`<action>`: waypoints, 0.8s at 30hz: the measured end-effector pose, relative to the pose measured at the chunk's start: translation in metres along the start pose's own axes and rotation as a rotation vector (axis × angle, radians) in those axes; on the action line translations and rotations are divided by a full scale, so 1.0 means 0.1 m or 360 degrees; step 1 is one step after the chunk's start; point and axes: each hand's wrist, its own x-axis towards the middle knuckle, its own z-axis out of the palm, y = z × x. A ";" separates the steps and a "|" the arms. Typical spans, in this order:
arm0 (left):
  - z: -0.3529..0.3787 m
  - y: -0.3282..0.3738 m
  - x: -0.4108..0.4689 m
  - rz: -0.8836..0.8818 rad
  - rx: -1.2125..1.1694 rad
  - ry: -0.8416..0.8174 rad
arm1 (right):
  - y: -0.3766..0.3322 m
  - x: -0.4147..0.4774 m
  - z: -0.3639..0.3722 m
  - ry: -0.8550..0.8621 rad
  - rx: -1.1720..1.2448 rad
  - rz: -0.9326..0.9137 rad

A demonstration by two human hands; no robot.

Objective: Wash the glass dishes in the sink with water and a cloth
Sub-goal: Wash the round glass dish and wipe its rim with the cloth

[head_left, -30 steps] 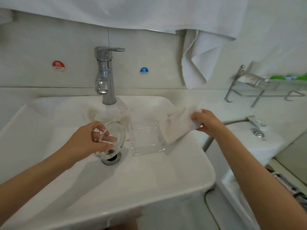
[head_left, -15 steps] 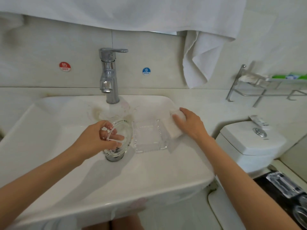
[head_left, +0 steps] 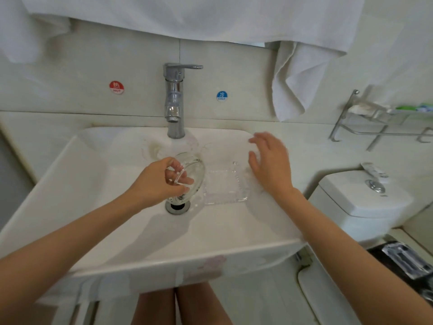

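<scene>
As we look down into the white sink (head_left: 82,184), we find the left hand (head_left: 154,181) near its middle, fingers and thumb curled round the rim of a round glass dish (head_left: 194,170). That dish stands tilted on edge just above the drain (head_left: 177,206), in front of the tap (head_left: 174,99). Just to its right, a square glass dish (head_left: 225,186) lies flat on the basin floor. Over that dish's far right corner hovers the right hand (head_left: 271,165), fingers spread and relaxed, gripping nothing. Further right stands a toilet cistern (head_left: 363,200).
</scene>
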 end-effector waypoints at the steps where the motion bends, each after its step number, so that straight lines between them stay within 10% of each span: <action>1: -0.01 0.00 -0.01 0.0101 0.0215 0.0042 | -0.18 -0.01 -0.06 -0.0063 0.0236 0.0060; 6: -0.07 -0.14 -0.02 0.0699 0.1174 0.0007 | -0.82 0.02 -0.09 -0.1580 0.1578 0.1063; 10: -0.04 -0.32 0.08 0.1262 0.1614 -0.0005 | -0.92 -0.07 -0.01 -0.1570 0.1707 0.1188; 13: -0.02 -0.33 0.15 0.0903 0.1380 0.0053 | -0.92 -0.08 0.05 -0.1391 0.1912 0.1324; 20: -0.03 -0.15 0.05 -0.0443 -0.0530 -0.0274 | -0.92 -0.09 0.11 -0.1066 0.1815 0.1223; 24: 0.02 -0.17 0.06 -0.0635 -0.0635 -0.0039 | -0.96 -0.12 0.11 -0.1164 0.1604 0.1022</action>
